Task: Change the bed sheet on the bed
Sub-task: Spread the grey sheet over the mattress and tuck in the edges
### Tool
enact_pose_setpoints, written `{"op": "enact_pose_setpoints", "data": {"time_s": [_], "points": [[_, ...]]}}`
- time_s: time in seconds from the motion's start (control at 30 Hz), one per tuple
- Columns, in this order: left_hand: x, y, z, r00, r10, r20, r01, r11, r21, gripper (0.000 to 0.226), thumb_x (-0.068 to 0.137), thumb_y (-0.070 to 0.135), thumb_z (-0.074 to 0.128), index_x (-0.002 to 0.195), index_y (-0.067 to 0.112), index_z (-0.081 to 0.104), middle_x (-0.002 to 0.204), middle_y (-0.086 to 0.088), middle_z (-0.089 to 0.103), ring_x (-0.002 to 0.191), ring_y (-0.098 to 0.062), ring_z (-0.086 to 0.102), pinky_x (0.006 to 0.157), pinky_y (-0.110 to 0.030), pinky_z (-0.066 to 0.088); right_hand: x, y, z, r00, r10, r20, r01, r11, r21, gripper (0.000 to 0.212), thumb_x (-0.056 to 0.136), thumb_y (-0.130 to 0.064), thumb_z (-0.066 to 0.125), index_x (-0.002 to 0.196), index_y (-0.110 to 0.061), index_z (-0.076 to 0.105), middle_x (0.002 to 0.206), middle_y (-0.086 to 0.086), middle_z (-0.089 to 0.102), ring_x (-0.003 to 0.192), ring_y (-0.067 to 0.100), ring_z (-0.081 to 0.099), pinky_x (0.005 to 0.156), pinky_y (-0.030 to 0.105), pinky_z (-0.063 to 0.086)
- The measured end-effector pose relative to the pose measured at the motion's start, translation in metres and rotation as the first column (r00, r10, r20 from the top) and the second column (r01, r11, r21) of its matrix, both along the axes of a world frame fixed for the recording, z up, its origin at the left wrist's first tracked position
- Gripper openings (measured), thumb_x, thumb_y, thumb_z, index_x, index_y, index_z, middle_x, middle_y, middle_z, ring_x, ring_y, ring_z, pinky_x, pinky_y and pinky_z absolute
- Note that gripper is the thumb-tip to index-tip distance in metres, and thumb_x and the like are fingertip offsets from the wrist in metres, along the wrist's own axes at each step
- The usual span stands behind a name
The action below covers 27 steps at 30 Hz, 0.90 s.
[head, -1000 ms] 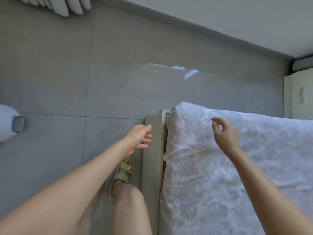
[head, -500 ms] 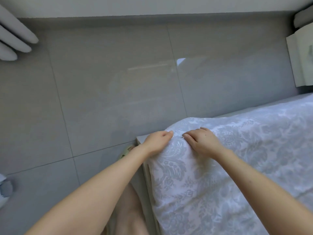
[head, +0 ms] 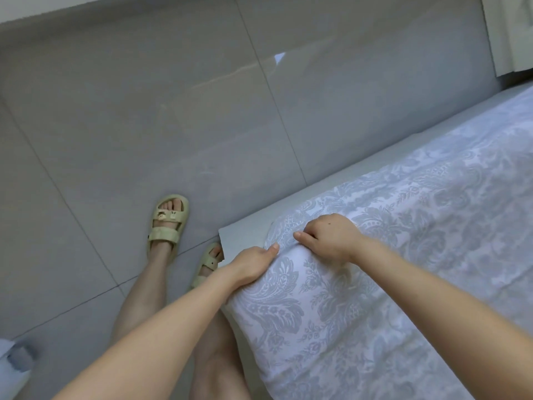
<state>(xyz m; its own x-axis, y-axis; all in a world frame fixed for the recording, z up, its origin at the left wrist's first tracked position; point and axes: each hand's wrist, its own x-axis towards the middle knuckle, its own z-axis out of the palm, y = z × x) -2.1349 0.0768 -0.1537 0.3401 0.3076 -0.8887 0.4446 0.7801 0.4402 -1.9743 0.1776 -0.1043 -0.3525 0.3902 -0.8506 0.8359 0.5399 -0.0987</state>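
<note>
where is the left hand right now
In the head view the left hand sits low and centre, gripping the patterned sheet at the mattress corner. It is just left of the right hand, by the bed frame corner.

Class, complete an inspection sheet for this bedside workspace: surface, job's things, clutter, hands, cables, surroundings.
Surface: bed frame, pale, corner ledge exposed beside the sheet.
Job's things: bed sheet, white with grey floral pattern, covers the mattress.
Clutter: white object at lower left edge, cut off, unidentifiable.
Hands: left hand and right hand both grip the sheet's corner.
Cables: nothing seen.
Surroundings: glossy grey floor; white furniture top right; sandals on the feet.
</note>
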Motion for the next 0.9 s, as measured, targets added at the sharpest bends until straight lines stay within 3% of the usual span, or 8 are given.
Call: {"op": "enact_pose_setpoints", "data": {"time_s": [0.13, 0.23, 0.27, 0.33, 0.37, 0.43, 0.63, 0.9], "points": [[0.001, 0.008, -0.001, 0.973, 0.082, -0.216, -0.057, 0.991, 0.118, 0.029, 0.096, 0.036, 0.045, 0.090, 0.010, 0.053, 0.084, -0.001, 0.056, 0.082, -0.020, 0.052, 0.059, -0.025, 0.033, 0.014, -0.003, 0.008, 0.983, -0.131, -0.125, 0.164, 0.939, 0.301, 0.053, 0.086, -0.052, 0.030, 0.092, -0.020, 0.072, 0.094, -0.002, 0.070, 0.093, 0.022, 0.061, 0.088, 0.035, 0.031], [0.003, 0.025, 0.004, 0.952, 0.014, -0.304, 0.043, 0.983, 0.181, 0.033, 0.093, 0.039, 0.048, 0.112, 0.013, 0.053, 0.113, -0.006, 0.057, 0.103, -0.026, 0.054, 0.077, -0.030, 0.038, 0.038, -0.002, 0.030, 0.884, -0.434, -0.175, 0.425, 0.590, 0.687, 0.043, 0.083, -0.048, 0.053, 0.095, -0.009, 0.066, 0.091, 0.008, 0.068, 0.084, 0.032, 0.062, 0.073, 0.038, 0.041], [0.005, 0.034, 0.008, 0.941, -0.037, -0.338, 0.115, 0.970, 0.213, 0.035, 0.092, 0.039, 0.048, 0.117, 0.014, 0.052, 0.119, -0.008, 0.054, 0.110, -0.027, 0.051, 0.084, -0.031, 0.038, 0.045, -0.001, 0.038, 0.765, -0.622, -0.166, 0.528, 0.458, 0.716, 0.048, 0.083, -0.051, 0.058, 0.103, -0.007, 0.062, 0.099, 0.012, 0.065, 0.090, 0.035, 0.061, 0.071, 0.039, 0.043], [0.011, 0.057, 0.019, 0.927, -0.094, -0.362, 0.199, 0.943, 0.267, 0.037, 0.093, 0.037, 0.047, 0.122, 0.014, 0.051, 0.126, -0.009, 0.050, 0.117, -0.029, 0.047, 0.091, -0.031, 0.036, 0.054, 0.000, 0.049, 0.334, -0.936, -0.109, 0.708, 0.173, 0.685, 0.073, 0.080, -0.063, 0.058, 0.121, -0.003, 0.049, 0.118, 0.017, 0.058, 0.107, 0.037, 0.056, 0.079, 0.041, 0.045], [0.015, 0.070, 0.026, 0.929, -0.110, -0.355, 0.219, 0.933, 0.286, 0.036, 0.094, 0.036, 0.046, 0.122, 0.014, 0.051, 0.126, -0.010, 0.049, 0.116, -0.029, 0.047, 0.090, -0.031, 0.036, 0.057, -0.001, 0.053, 0.141, -0.986, -0.084, 0.755, 0.052, 0.654, 0.083, 0.079, -0.067, 0.055, 0.128, -0.001, 0.043, 0.125, 0.019, 0.055, 0.113, 0.037, 0.054, 0.083, 0.041, 0.044], [0.025, 0.098, 0.040, 0.930, -0.157, -0.333, 0.271, 0.904, 0.330, 0.033, 0.093, 0.034, 0.046, 0.119, 0.014, 0.053, 0.124, -0.009, 0.052, 0.112, -0.028, 0.050, 0.087, -0.031, 0.038, 0.061, -0.003, 0.051, -0.067, -0.996, -0.057, 0.796, -0.088, 0.599, 0.090, 0.078, -0.071, 0.052, 0.133, -0.001, 0.039, 0.130, 0.020, 0.052, 0.118, 0.036, 0.052, 0.087, 0.040, 0.044], [0.069, 0.194, 0.094, 0.876, -0.345, -0.336, 0.479, 0.703, 0.526, 0.025, 0.094, 0.029, 0.047, 0.109, 0.013, 0.059, 0.110, -0.005, 0.063, 0.101, -0.026, 0.057, 0.073, -0.027, 0.035, 0.061, 0.005, 0.038, -0.089, -0.994, -0.057, 0.895, -0.105, 0.434, 0.065, 0.083, -0.069, 0.047, 0.095, -0.006, 0.058, 0.106, 0.014, 0.064, 0.097, 0.031, 0.061, 0.073, 0.034, 0.049], [0.179, 0.250, 0.111, 0.703, -0.605, -0.374, 0.687, 0.443, 0.576, 0.012, 0.093, 0.021, 0.045, 0.091, 0.012, 0.052, 0.077, 0.000, 0.052, 0.075, -0.021, 0.047, 0.054, -0.026, 0.033, 0.074, 0.011, 0.039, 0.050, -0.998, 0.037, 0.924, 0.060, 0.377, 0.035, 0.098, -0.032, 0.043, 0.113, -0.006, 0.061, 0.116, 0.011, 0.061, 0.107, 0.027, 0.059, 0.086, 0.033, 0.047]]}}
